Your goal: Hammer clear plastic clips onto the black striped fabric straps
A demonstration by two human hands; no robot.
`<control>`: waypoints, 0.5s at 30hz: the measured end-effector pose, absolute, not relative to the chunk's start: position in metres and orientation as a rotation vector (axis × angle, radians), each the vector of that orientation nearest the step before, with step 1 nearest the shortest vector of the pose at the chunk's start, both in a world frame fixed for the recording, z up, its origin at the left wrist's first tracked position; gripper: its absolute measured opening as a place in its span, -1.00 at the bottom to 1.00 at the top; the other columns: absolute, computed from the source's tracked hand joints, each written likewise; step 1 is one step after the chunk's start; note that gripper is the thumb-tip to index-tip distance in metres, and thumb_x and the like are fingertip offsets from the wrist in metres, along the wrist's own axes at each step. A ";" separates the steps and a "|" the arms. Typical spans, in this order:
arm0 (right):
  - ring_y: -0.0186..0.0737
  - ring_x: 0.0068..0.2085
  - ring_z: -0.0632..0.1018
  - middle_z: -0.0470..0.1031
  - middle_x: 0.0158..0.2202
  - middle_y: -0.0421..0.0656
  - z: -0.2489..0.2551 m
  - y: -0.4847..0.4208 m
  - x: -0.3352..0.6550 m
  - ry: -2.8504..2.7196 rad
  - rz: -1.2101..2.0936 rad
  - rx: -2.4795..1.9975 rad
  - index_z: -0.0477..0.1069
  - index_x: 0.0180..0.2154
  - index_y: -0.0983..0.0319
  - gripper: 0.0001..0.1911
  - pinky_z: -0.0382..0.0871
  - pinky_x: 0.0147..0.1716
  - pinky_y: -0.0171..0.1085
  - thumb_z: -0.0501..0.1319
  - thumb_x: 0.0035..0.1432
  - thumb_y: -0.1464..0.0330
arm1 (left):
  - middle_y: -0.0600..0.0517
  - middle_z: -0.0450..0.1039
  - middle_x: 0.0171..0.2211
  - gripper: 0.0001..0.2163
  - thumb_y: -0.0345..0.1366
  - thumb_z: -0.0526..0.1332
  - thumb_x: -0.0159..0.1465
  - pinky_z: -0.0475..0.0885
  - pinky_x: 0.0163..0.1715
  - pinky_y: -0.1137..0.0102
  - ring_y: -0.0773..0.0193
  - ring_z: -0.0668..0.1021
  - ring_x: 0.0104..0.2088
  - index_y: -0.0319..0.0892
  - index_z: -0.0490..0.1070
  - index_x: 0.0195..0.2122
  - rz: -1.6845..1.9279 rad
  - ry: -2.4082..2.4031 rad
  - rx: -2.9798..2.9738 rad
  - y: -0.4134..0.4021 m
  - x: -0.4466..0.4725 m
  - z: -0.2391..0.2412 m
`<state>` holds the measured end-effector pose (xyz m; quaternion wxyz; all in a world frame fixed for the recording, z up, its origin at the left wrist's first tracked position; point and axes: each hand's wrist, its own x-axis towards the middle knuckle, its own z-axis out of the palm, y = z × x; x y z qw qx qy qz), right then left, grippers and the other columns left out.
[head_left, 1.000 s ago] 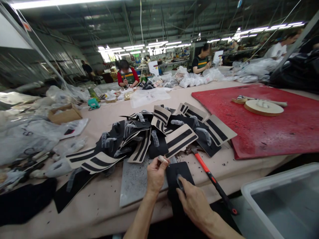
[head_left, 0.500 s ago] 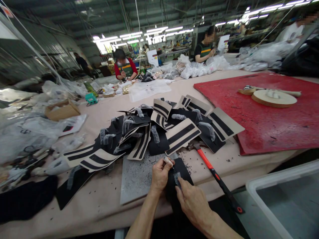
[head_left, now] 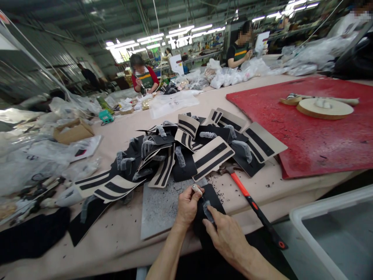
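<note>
My left hand (head_left: 187, 206) is closed around a small tool with a whitish wrapped handle (head_left: 196, 189); a thin dark shaft points down to the black panel (head_left: 215, 194) beneath it. On that panel is a plastic-wrapped strap (head_left: 206, 210). The fingertips of my right hand (head_left: 227, 231) pinch the strap's lower end. The panel lies at the table's front edge, partly over a grey slab (head_left: 160, 210) strewn with dark bits. Just behind lies a heap of similar panels (head_left: 214, 157), some showing beige undersides with black stripes.
A hammer (head_left: 250, 202) with a red and black handle lies to the right, its end past the table edge. A red board (head_left: 309, 136) carries a tape roll (head_left: 325, 108). A clear plastic bin (head_left: 314, 243) stands at lower right. Co-workers sit across the table.
My right fingers have shifted slightly on the strap, and more of it shows. My left hand keeps its hold on the tool. The view has tilted slightly.
</note>
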<state>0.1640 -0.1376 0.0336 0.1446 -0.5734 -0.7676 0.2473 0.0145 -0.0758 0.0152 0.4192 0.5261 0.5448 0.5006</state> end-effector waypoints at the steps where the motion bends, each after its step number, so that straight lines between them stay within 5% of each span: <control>1: 0.01 -0.14 0.61 0.57 -0.07 0.02 0.037 -0.136 0.167 -2.203 0.730 -1.635 0.36 0.14 0.30 -0.58 0.44 -0.20 -0.13 0.07 0.34 0.25 | -0.04 0.65 -0.30 -0.87 -0.25 0.24 0.27 0.53 -0.24 0.37 0.18 0.65 -0.28 -0.17 0.52 -0.26 1.254 1.375 1.338 -0.076 0.015 0.015; 7: 0.00 -0.11 0.52 0.47 -0.11 0.03 0.040 -0.111 0.223 -2.140 0.306 -1.781 0.41 -0.04 0.26 -0.68 0.36 -0.13 -0.11 0.08 0.34 0.18 | 0.01 0.64 -0.30 -0.90 -0.31 0.21 0.28 0.51 -0.22 0.39 0.19 0.64 -0.28 -0.15 0.53 -0.25 1.231 1.430 1.496 -0.078 0.017 0.009; 10: 0.05 -0.19 0.51 0.40 -0.15 0.07 0.026 -0.100 0.259 -2.137 0.171 -2.050 0.38 -0.13 0.29 -0.77 0.33 -0.26 -0.11 0.18 0.24 0.29 | 0.02 0.63 -0.28 -0.89 -0.36 0.21 0.28 0.49 -0.19 0.39 0.20 0.64 -0.26 -0.13 0.52 -0.23 1.242 1.433 1.568 -0.079 0.017 0.007; 15: -0.26 -0.48 0.43 0.35 -0.34 -0.14 0.018 -0.079 0.287 -1.598 1.094 -2.021 0.25 -0.17 0.25 -0.83 0.22 -0.49 -0.30 0.06 0.15 0.45 | 0.04 0.61 -0.32 -0.88 -0.40 0.18 0.27 0.46 -0.21 0.42 0.22 0.62 -0.29 -0.13 0.52 -0.28 1.213 1.410 1.656 -0.079 0.018 0.014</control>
